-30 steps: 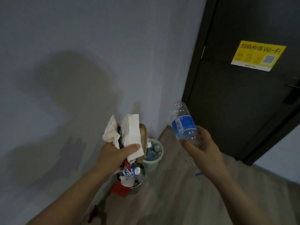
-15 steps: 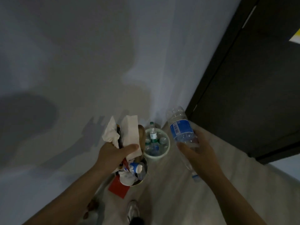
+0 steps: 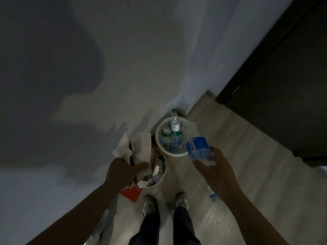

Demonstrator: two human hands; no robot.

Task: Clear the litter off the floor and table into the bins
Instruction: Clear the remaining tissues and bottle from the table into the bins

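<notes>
Your left grip [image 3: 123, 172] is closed round a wad of tissues and wrappers [image 3: 141, 147], held above the near bin [image 3: 165, 171], which is full of litter. Your right grip [image 3: 216, 171] clasps a blue-label bottle [image 3: 197, 146], tilted over the right rim of the far pale bin [image 3: 157, 138] of bottles. A red card [image 3: 131, 193] lies on the floor.

A clear bottle [image 3: 197, 147] with a blue label sits in the right hand [image 3: 215, 172]; crumpled white tissues [image 3: 123, 149] fill the left hand [image 3: 123, 172]. Beyond both hands, a pale green bin [image 3: 157, 140] holds a green-capped, white-labelled bottle [image 3: 175, 123]. A red card [image 3: 131, 193] lies below the left hand on the pale wood-grain floor [image 3: 247, 156].
</notes>
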